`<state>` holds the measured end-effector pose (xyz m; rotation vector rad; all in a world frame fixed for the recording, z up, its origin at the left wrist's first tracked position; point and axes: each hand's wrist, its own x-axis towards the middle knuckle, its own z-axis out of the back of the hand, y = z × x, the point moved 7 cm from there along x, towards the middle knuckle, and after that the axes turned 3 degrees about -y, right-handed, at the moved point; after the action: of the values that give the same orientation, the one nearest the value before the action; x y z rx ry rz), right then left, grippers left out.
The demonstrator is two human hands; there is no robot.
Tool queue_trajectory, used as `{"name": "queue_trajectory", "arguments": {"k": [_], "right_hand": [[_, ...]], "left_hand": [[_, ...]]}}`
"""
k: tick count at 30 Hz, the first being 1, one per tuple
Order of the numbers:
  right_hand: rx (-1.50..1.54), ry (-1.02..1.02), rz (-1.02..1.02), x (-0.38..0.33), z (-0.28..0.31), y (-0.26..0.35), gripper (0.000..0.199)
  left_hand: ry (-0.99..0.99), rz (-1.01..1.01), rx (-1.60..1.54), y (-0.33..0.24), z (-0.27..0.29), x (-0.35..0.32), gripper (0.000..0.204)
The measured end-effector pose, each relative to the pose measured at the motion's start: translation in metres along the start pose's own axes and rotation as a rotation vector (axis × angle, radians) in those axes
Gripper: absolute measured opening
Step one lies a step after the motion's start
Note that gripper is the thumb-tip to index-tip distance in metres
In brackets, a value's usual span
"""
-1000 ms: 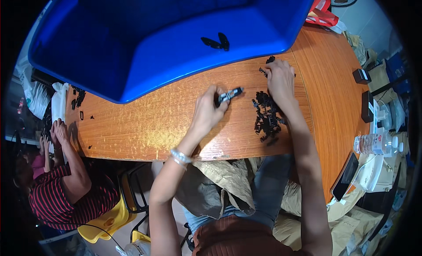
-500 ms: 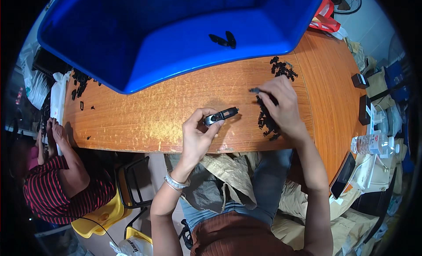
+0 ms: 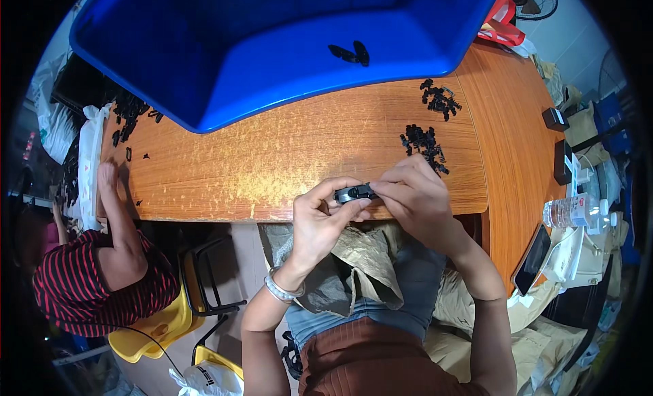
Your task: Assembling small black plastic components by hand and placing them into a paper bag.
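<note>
My left hand [image 3: 320,216] is closed round a small black elongated plastic part [image 3: 351,193], held just above the table's front edge. My right hand [image 3: 416,195] meets it from the other side, fingers pinched at the part's right end. Whatever small piece the right fingertips may hold is hidden by them. Beyond the right hand lies a pile of small black plastic pieces [image 3: 423,144], and farther back a second pile of similar black pieces [image 3: 441,100].
A large blue bin [image 3: 286,83] stands at the table's far side, two black curved parts [image 3: 351,54] inside. On the right are a phone [image 3: 531,265], a plastic bottle [image 3: 570,214] and small black boxes [image 3: 562,162]. A person in a striped shirt [image 3: 102,280] sits at the left.
My right hand has moved from the near pile, where it pinched a small dark piece, down and left to the black part. My left hand has shifted slightly right and nearer.
</note>
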<state>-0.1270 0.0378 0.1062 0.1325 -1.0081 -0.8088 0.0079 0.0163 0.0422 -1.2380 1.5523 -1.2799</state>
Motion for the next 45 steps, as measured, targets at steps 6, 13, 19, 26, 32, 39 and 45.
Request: {"name": "queue_trajectory", "arguments": {"k": [6, 13, 19, 26, 32, 39, 45], "right_hand": [[0.038, 0.011, -0.133, -0.006, -0.001, -0.006, 0.019], [0.293, 0.118, -0.612, -0.026, -0.016, -0.041, 0.018], [0.389, 0.11, -0.584, -0.015, -0.01, -0.102, 0.016], [-0.669, -0.102, -0.611, 0.016, 0.047, -0.24, 0.019], [-0.768, 0.008, -0.7, 0.012, 0.022, -0.255, 0.016], [-0.452, -0.113, -0.501, 0.006, 0.027, -0.217, 0.006], [0.227, -0.275, -0.733, -0.007, 0.028, -0.204, 0.008]], "left_hand": [[0.006, 0.059, -0.153, 0.005, -0.001, -0.002, 0.019], [0.031, 0.109, 0.015, 0.009, 0.002, 0.012, 0.017], [0.149, 0.165, -0.139, 0.016, 0.002, 0.069, 0.008], [-0.123, 0.0, 0.105, 0.03, 0.024, 0.218, 0.014], [-0.113, -0.45, 1.477, 0.017, -0.007, 0.276, 0.048], [-0.05, -0.473, 1.203, 0.008, 0.01, 0.231, 0.024], [0.033, 0.147, 0.331, 0.029, 0.014, 0.141, 0.021]]}}
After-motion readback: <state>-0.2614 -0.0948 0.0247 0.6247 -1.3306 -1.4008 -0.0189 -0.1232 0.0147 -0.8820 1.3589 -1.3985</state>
